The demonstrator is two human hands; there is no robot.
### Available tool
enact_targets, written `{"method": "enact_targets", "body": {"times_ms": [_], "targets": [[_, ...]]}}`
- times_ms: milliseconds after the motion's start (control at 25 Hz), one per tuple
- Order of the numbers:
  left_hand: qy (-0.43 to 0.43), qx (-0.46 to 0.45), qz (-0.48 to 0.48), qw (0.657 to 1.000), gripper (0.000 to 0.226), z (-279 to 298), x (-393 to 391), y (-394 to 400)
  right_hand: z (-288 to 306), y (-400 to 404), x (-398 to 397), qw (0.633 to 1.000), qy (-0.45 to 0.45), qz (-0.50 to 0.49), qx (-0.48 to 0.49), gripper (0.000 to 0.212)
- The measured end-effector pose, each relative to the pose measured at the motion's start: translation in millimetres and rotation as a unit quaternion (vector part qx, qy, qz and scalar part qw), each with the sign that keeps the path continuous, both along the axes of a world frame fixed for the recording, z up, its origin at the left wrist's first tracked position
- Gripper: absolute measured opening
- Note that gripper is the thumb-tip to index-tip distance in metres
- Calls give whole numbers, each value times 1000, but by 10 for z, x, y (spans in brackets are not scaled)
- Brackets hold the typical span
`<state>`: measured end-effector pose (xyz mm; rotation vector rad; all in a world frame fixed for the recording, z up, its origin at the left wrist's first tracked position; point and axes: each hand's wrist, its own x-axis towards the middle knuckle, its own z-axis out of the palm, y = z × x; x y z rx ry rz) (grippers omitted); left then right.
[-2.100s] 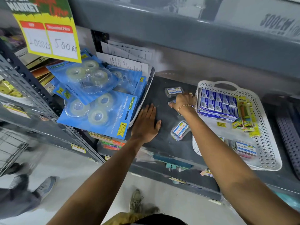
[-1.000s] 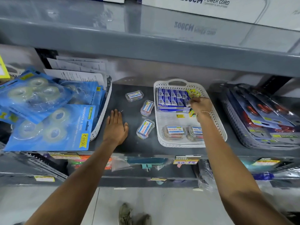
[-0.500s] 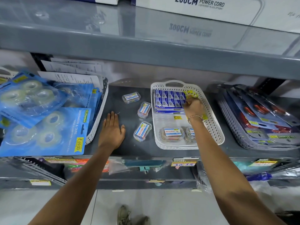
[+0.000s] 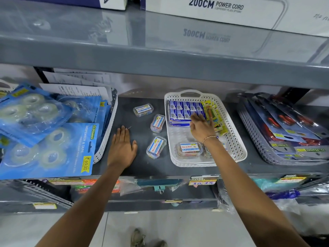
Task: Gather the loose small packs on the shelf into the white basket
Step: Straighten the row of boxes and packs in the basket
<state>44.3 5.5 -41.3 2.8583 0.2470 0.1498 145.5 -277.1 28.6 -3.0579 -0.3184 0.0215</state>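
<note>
Three small packs (image 4: 156, 147) are left on the shelf (image 4: 142, 166), mid-frame. The left hand (image 4: 122, 148) is laid flat, fingers together. The right hand (image 4: 202, 128) is spread open, empty, over the white basket (image 4: 236, 139).

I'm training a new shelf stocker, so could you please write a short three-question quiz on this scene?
1. How many small clear packs lie loose on the shelf outside the white basket?
2. True or false: the left hand lies flat on the shelf.
3. The right hand is: A) inside the white basket, B) on the tape packs, C) off the shelf.

Key: 1) three; 2) true; 3) A.
</note>
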Motion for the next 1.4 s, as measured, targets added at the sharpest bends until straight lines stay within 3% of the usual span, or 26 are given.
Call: {"method": "enact_targets", "body": {"times_ms": [360,1040,1400], "targets": [[1,-15,1,1000,65,19,-17,-12,98,153,26,993,99,-49,32,51],[7,-13,2,1000,65,9,-10,-3,65,402,-139,998,68,-2,-16,50],[10,-21,-1,1000,65,23,-16,-2,55,548,-139,996,77,35,17,50]]}}
